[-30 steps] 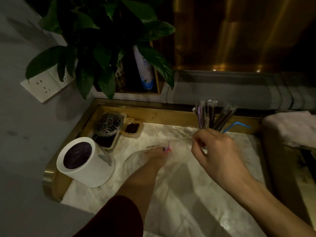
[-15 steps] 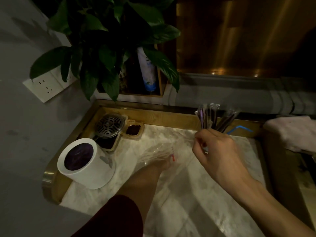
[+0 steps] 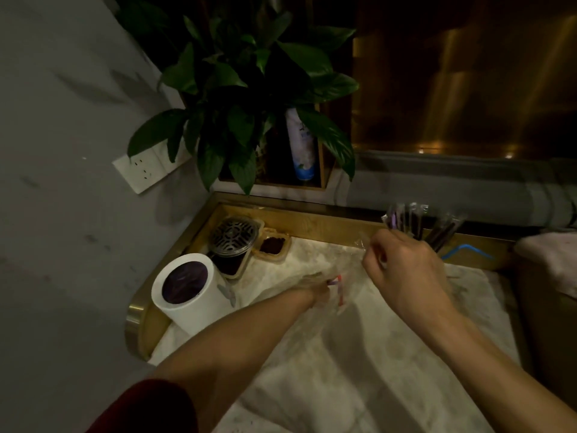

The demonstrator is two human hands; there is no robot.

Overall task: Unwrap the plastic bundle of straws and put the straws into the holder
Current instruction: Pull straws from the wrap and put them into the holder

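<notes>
The unwrapping looks all but finished. The right hand is raised over the far right of the bench, its fingers curled tight round the lower ends of the straws. They fan upward out of the fist, clear of the surface.

The left hand lies low at mid-bench, in among the clear wrap, which carries a small red mark. That hand is blurred and partly veiled by the film, so whether its fingers pinch the wrap or merely rest on it cannot be told. The wrap appears to be off the straws, though a strand of film may trail up toward the right fist.

The step now due is loading. The bunch must travel left across the bench to the holder, which stands upright at the near left with its mouth open, and go in ends first. The fan will probably need squaring up to pass the rim, and any clinging film should be shed beforehand.

The count is one holder, one wrap and one held bunch, its straws too crowded and dim to number. One blue straw lies loose at the far right.
</notes>
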